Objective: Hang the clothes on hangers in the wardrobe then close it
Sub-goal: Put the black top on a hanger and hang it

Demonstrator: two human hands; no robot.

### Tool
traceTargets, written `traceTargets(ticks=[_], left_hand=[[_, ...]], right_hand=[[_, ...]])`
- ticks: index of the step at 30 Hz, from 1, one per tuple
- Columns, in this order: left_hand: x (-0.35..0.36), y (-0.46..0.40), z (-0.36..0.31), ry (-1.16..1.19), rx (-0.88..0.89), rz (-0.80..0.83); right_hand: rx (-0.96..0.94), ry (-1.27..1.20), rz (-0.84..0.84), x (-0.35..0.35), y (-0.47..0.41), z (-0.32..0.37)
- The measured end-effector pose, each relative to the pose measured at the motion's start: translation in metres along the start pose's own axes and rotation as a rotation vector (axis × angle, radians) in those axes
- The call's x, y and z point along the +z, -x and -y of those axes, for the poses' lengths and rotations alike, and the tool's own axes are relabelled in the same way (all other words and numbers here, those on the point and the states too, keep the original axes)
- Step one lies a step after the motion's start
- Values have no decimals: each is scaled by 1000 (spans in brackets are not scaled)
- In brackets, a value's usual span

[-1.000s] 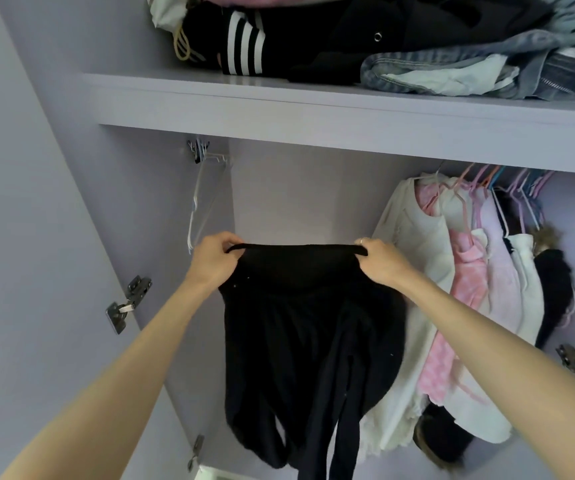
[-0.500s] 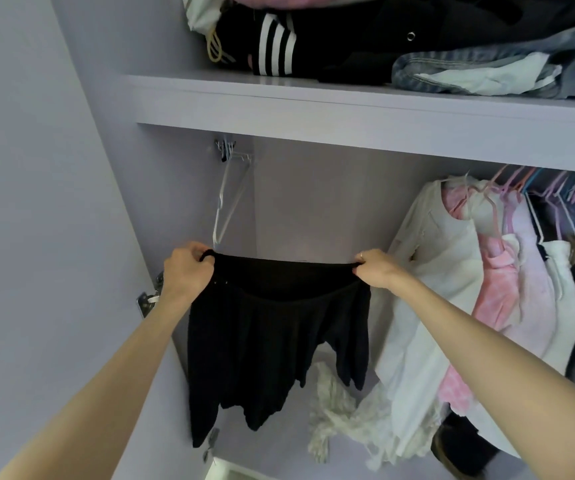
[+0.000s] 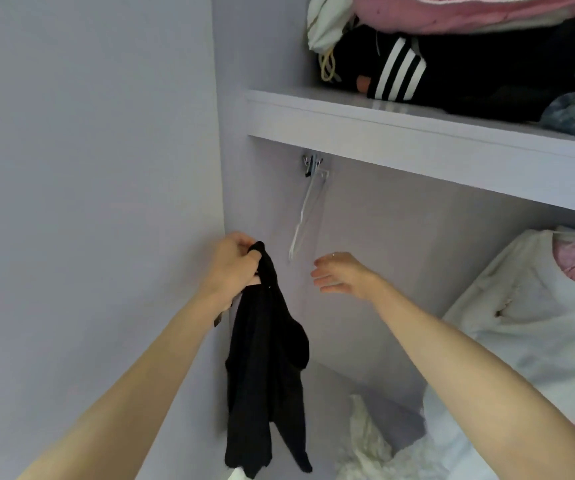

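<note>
A black garment (image 3: 265,368) hangs limp from my left hand (image 3: 234,265), which grips its top edge in a fist near the wardrobe's left wall. My right hand (image 3: 341,273) is empty, fingers spread, just right of the garment and below a clear empty hanger (image 3: 308,216). That hanger dangles from a metal bracket (image 3: 312,164) under the shelf (image 3: 417,133). The hanging rail itself is hidden behind the shelf's front.
Hung white and pink clothes (image 3: 535,320) fill the right side. Folded clothes, including a black striped piece (image 3: 396,74), are piled on the shelf. The open lilac door (image 3: 88,202) stands at left. White fabric (image 3: 376,452) lies on the wardrobe floor.
My right hand let go of the garment, which now hangs bunched from my left hand alone. The view swung left and closer; my right hand opened near the empty hanger.
</note>
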State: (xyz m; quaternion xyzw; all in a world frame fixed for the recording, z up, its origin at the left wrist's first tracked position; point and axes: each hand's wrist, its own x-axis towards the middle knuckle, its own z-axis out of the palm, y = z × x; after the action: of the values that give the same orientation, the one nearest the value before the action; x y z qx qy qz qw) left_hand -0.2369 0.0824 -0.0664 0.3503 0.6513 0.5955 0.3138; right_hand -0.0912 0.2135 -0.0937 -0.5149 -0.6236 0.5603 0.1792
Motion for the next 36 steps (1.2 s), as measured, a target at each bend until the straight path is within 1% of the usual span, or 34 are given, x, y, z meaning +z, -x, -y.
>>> traceTargets(ticks=[2, 4, 8, 11, 13, 18, 21, 25, 28, 33, 36], left_hand=[[-5, -8, 2, -51, 24, 16], [-11, -15, 2, -100, 44, 24], [-19, -28, -1, -147, 70, 30], [-23, -36, -2, -170, 76, 26], [-25, -40, -3, -184, 79, 22], [-25, -48, 2, -207, 78, 27], [-22, -50, 6, -210, 61, 29], [-18, -48, 7, -208, 58, 33], [-15, -45, 5, -214, 60, 39], [-7, -37, 4, -206, 53, 47], [-1, -32, 5, -188, 42, 53]], right_hand=[[-21, -104, -48, 19, -21, 21], [-40, -136, -114, 30, -41, 40], [-31, -54, -245, 38, -77, 62], [-31, 55, -317, 40, -95, 68], [-29, 82, -361, 39, -106, 68], [-18, 37, -410, 34, -109, 66], [-61, -51, -386, 28, -107, 72], [-105, -202, -444, 14, -105, 75], [-137, -270, -481, 7, -101, 70], [-258, -282, -584, -4, -100, 57], [-288, -263, -600, -13, -91, 52]])
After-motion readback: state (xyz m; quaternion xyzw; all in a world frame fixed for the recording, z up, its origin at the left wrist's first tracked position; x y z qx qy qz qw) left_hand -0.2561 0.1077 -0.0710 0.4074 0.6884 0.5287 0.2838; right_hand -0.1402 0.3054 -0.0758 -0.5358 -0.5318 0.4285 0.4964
